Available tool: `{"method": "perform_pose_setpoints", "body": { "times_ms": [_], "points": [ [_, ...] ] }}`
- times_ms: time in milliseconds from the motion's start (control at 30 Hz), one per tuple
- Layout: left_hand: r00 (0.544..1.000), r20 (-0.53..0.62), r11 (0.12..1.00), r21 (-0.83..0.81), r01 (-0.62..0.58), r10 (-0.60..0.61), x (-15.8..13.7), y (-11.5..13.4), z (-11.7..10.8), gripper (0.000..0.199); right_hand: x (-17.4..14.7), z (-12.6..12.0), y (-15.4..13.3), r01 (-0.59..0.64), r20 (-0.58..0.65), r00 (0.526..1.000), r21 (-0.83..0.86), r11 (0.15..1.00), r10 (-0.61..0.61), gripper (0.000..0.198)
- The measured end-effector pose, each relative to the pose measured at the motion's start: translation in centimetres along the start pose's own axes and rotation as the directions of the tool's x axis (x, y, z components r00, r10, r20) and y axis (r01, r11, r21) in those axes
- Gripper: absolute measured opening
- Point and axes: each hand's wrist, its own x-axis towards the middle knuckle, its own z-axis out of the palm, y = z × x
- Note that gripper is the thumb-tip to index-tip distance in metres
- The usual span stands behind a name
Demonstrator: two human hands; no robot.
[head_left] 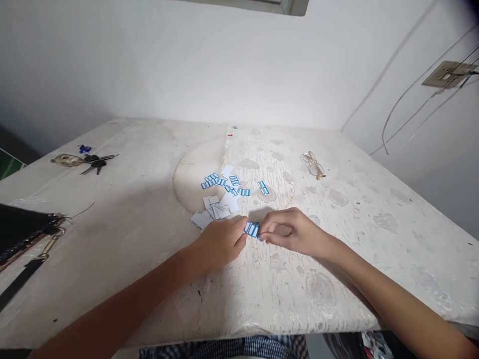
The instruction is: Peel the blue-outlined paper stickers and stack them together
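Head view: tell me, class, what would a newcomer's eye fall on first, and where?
Probably the left hand and right hand, just below the picture's middle, with small blue-outlined pieces pinched between them. Just beyond, more such pieces and white slips lie scattered on the pale table. Dark keys at left and glasses at right come next.

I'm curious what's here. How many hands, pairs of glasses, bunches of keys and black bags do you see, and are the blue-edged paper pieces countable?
Hands: 2, the left hand and the right hand
Pair of glasses: 1
Bunch of keys: 1
Black bag: 1
Total: 5, without the blue-edged paper pieces, which overlap too much to count
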Motion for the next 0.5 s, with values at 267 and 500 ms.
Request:
{"method": "perform_pose_setpoints", "body": {
  "times_ms": [267,500],
  "points": [
    [1.000,0.002,1.000,-0.020,-0.018,0.018,0.0,0.0,-0.1,0.008,-0.1,0.0,-0.4,0.124,0.050,0.992,-0.246,0.961,-0.115,0.022],
    [0.999,0.036,1.000,0.005,-0.010,0.010,-0.3,0.3,-0.3,0.009,-0.2,1.5,0.8,0.057,-0.098,0.991,-0.314,0.948,-0.092,0.015]
  ]
}}
